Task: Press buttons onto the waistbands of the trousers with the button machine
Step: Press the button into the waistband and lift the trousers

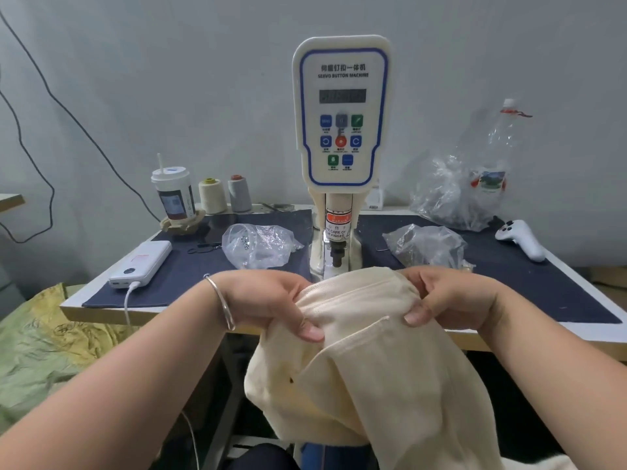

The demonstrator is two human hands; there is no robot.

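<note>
Both grips, left hand (pixel 271 300) and right hand (pixel 444 300), pinch the trousers (pixel 366 351) waistband taut, seemingly to slide it under the machine (pixel 341 110) punch.

Hidden, cropped and illegible items

Trousers (pixel 366 368): lower part cut off by the bottom edge; waistband top covers the button machine (pixel 342 130) base and die. Machine display: digits blurred, unreadable. Key captions too small to read. Left hand (pixel 268 300) and right hand (pixel 451 300): fingertips tucked behind cloth. Plastic bags (pixel 261 245): contents indistinct. Desk (pixel 576 286): right end cropped.
</note>
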